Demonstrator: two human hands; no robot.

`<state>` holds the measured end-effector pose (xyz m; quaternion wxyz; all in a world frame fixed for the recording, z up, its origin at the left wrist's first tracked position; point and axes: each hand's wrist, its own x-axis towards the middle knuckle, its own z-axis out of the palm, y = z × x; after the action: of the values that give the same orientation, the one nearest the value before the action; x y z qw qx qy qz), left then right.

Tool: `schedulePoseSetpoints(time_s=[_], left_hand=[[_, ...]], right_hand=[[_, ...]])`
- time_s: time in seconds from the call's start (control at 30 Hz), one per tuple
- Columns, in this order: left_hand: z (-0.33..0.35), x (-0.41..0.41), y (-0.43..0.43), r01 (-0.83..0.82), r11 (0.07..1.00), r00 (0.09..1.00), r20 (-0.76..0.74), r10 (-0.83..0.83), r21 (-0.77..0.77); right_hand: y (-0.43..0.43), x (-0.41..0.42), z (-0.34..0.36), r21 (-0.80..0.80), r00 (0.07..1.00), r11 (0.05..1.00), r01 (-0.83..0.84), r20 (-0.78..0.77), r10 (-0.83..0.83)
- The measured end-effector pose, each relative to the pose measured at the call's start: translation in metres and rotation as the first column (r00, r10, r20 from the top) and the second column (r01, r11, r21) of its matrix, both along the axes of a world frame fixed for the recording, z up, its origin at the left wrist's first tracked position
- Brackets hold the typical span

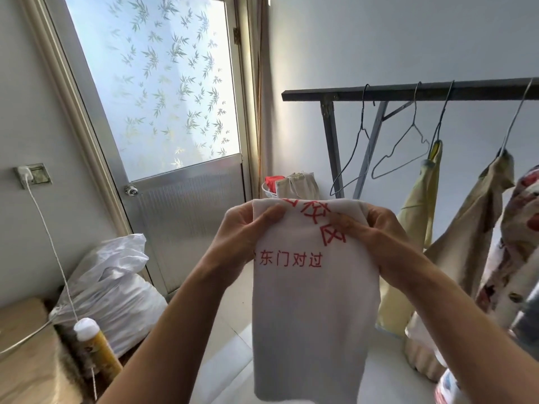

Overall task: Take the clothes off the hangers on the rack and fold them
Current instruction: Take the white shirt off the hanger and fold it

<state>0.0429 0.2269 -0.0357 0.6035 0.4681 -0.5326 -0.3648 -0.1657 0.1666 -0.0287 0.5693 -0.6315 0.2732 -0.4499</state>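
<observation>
A white garment [312, 310] with red printed characters hangs in front of me, folded into a narrow strip. My left hand [245, 231] pinches its top left edge, and my right hand [376, 231] pinches its top right edge. Behind it stands a dark metal rack [408, 93]. Two bare wire hangers [405, 147] hang from the bar. Further right hang a yellow garment [414, 228], a beige garment [472, 228] and a floral one [516, 243] at the frame's edge.
A frosted glass door [163, 91] stands at the left. Below it lie a white plastic bag [116, 287], a yellow bottle with a white cap [96, 345] and a cardboard box [23, 360]. A charger cable [55, 258] hangs from a wall socket. A basket with bags [291, 185] sits in the corner.
</observation>
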Motion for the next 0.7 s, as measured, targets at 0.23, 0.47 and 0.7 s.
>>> schedulePoseSetpoints(time_s=[0.23,0.47,0.7], left_hand=[[-0.039,-0.003,0.004,0.261,0.956,0.963,-0.103,-0.249,0.133],[-0.031,-0.018,0.001,0.084,0.991,0.987,-0.149,-0.068,0.104],[-0.035,-0.022,-0.007,0.014,0.994,0.994,-0.112,-0.002,0.108]], right_hand=[[-0.004,0.002,0.004,0.02,0.992,0.993,0.114,0.05,-0.114],[-0.005,-0.025,-0.029,0.233,0.886,0.911,-0.34,0.404,0.227],[0.002,-0.013,-0.048,0.415,0.982,0.908,-0.056,0.185,-0.024]])
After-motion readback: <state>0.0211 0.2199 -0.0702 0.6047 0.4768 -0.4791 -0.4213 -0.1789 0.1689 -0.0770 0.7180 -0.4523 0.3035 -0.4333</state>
